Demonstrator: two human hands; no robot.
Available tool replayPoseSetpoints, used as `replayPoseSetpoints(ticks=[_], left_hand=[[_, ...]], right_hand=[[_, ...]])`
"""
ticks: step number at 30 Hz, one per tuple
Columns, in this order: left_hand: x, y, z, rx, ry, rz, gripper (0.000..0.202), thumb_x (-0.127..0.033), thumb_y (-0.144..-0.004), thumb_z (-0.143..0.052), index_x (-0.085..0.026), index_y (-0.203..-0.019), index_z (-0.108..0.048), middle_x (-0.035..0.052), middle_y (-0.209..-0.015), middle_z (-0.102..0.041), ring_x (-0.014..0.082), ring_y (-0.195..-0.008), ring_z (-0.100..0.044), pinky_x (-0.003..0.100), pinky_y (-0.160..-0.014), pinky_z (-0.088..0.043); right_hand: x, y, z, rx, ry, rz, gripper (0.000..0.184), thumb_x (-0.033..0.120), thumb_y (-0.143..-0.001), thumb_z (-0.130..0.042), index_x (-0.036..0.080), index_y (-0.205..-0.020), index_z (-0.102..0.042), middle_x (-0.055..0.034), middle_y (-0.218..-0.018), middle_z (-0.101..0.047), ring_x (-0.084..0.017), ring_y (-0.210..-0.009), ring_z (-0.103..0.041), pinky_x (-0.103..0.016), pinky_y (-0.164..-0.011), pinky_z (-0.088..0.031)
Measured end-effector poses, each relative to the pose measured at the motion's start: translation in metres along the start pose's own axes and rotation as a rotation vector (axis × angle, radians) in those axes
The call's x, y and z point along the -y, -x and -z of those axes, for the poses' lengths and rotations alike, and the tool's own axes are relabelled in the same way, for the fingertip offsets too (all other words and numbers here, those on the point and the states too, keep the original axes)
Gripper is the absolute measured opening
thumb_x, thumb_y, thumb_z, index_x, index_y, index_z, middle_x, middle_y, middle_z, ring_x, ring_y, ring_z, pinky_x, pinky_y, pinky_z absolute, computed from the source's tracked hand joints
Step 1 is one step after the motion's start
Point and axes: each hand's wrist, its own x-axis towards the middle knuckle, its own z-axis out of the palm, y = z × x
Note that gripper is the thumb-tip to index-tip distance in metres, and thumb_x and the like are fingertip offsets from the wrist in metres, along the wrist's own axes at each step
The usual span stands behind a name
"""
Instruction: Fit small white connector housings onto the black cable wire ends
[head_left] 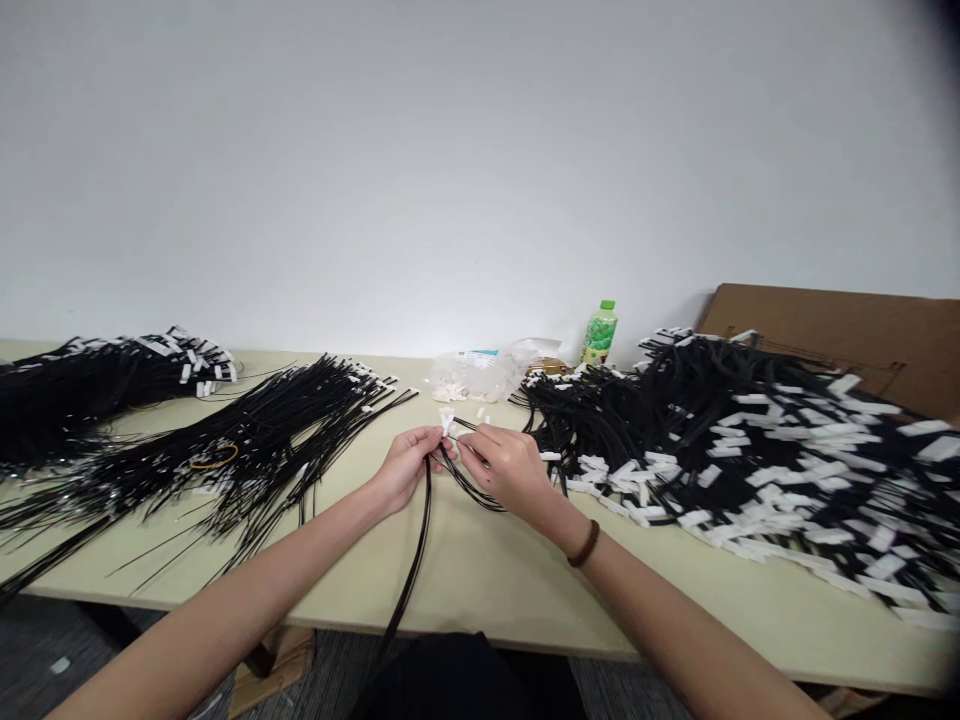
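Observation:
Close together over the middle of the table (495, 590), my two hands work on black cables. My left hand (409, 465) is closed on a small white connector (446, 420), which points away from me. From it a bundle of black cables (420, 545) hangs down over the table's front edge. My right hand (510, 472) pinches a thin black cable (465, 435) just right of the connector, with more cable looping below its fingers. Whether that cable's end is inside the connector is too small to tell.
Heaps of black cables with white ends lie at left (270, 430) and right (750, 440). Behind my hands sit a clear plastic bag (480, 375) of white pieces and a green-capped bottle (600, 335). Cardboard (840, 335) leans on the wall at right.

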Motion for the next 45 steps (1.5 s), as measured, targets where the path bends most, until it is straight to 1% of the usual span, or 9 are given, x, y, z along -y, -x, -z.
replayPoseSetpoints(ticks=[12, 33, 45], left_hand=[[0.0002, 0.0000, -0.0003, 0.013, -0.006, -0.014, 0.019, -0.032, -0.069, -0.063, -0.013, -0.068, -0.061, 0.0022, -0.063, -0.060, 0.0095, -0.055, -0.049, 0.020, -0.047, -0.034], [-0.0008, 0.0009, -0.0016, 0.018, -0.008, -0.007, 0.021, -0.032, -0.072, -0.060, -0.011, -0.068, -0.060, 0.0028, -0.063, -0.059, 0.0093, -0.055, -0.049, 0.019, -0.046, -0.034], [-0.0009, 0.0008, -0.0016, 0.028, -0.020, -0.017, 0.019, -0.031, -0.072, -0.061, -0.012, -0.069, -0.061, 0.0027, -0.063, -0.060, 0.0090, -0.055, -0.049, 0.019, -0.047, -0.034]], right_hand=[[0.0006, -0.0005, 0.0004, -0.009, 0.000, 0.003, 0.031, 0.023, -0.091, -0.037, 0.015, -0.069, -0.058, -0.0016, -0.061, -0.052, -0.011, -0.057, -0.047, -0.024, -0.056, -0.031], [0.0005, 0.0006, -0.0008, -0.001, 0.011, 0.008, 0.030, 0.023, -0.090, -0.038, 0.015, -0.068, -0.056, -0.0010, -0.061, -0.051, -0.011, -0.056, -0.046, -0.023, -0.056, -0.029], [0.0003, 0.0017, -0.0030, 0.003, 0.004, 0.008, 0.026, 0.022, -0.089, -0.041, 0.015, -0.069, -0.057, -0.0008, -0.061, -0.052, -0.011, -0.056, -0.046, -0.022, -0.056, -0.030]])
